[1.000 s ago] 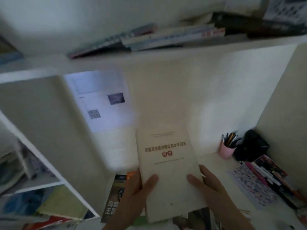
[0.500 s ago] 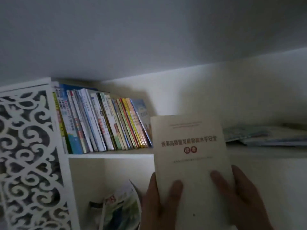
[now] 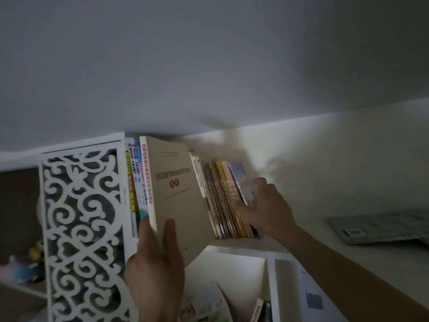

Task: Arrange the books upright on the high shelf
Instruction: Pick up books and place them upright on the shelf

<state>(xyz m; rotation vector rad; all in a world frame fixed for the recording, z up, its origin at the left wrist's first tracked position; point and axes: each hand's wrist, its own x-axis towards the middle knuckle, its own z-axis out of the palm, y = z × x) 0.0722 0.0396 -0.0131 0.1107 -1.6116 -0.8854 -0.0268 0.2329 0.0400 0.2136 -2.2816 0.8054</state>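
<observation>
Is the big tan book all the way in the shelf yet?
No, partly in. The tan book sticks out past the other books, with the left hand gripping it.

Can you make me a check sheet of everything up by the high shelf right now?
Surface: high shelf, white, under the ceiling.
Job's things: beige book going in between the left books and the leaning row.
Clutter: teal book lying flat on the right.
Grippers: left hand grips the beige book; right hand presses the row aside.
Cables: nothing seen.
Surroundings: white carved panel, lower cubbies.
</observation>
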